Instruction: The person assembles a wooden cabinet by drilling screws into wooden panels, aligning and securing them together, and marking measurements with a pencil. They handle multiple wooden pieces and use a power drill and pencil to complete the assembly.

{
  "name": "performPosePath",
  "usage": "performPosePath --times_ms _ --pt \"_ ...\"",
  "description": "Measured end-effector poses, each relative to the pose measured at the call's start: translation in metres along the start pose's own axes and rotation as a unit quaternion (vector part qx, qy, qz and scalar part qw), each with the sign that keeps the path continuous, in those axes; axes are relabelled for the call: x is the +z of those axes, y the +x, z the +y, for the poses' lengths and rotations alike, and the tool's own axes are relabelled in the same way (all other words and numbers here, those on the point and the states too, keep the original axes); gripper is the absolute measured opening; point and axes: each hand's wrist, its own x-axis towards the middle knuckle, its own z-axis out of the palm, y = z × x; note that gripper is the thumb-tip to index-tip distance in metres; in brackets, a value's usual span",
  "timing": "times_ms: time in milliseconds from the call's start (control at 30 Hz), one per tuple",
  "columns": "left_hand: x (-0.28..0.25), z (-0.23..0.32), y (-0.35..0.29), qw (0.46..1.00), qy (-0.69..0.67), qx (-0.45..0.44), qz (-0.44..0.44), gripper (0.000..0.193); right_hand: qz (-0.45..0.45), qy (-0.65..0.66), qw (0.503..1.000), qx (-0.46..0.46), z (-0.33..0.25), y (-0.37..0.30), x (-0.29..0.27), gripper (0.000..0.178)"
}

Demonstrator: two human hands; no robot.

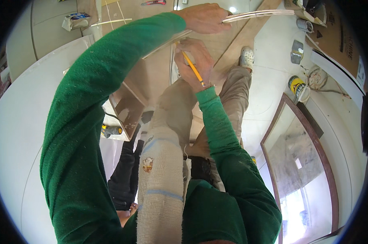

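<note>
My left hand (pixel 204 18) reaches across the top of the view, closed on thin pale strips (pixel 261 14) that stick out to its right in a slight curve. Just below it, my right hand (pixel 194 61) grips a yellow pencil (pixel 193 67). The pencil's tip points up and left, towards the edge of a brown wooden panel (pixel 159 67) under my hands. Whether the tip touches the wood I cannot tell. A long wooden board (pixel 245 38) lies slanted to the right of my hands.
A utility knife (pixel 153 3) lies at the far edge. A yellow-and-black tool (pixel 111 131) rests by a wooden box (pixel 129 107). To the right are a yellow can (pixel 296 84), a cardboard box (pixel 340 40) and a brown-framed glass panel (pixel 300 150). Another person's dark-clothed legs (pixel 123 179) show lower left.
</note>
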Motion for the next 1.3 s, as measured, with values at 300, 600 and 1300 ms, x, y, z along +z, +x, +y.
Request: performPosePath --times_ms 300,600,1300 --pt "-0.014 0.009 -0.008 1.0 -0.022 0.016 -0.015 0.04 0.034 0.001 0.999 0.026 0.005 0.0 0.003 0.028" --pt "-0.003 0.006 -0.002 1.0 -0.022 0.0 0.015 0.044 0.064 0.012 0.994 0.088 0.003 -0.003 0.003 0.028" --pt "-0.019 0.011 -0.001 0.998 -0.014 -0.036 -0.048 0.045 0.017 0.006 1.0 0.015 0.016 0.021 -0.017 0.019"
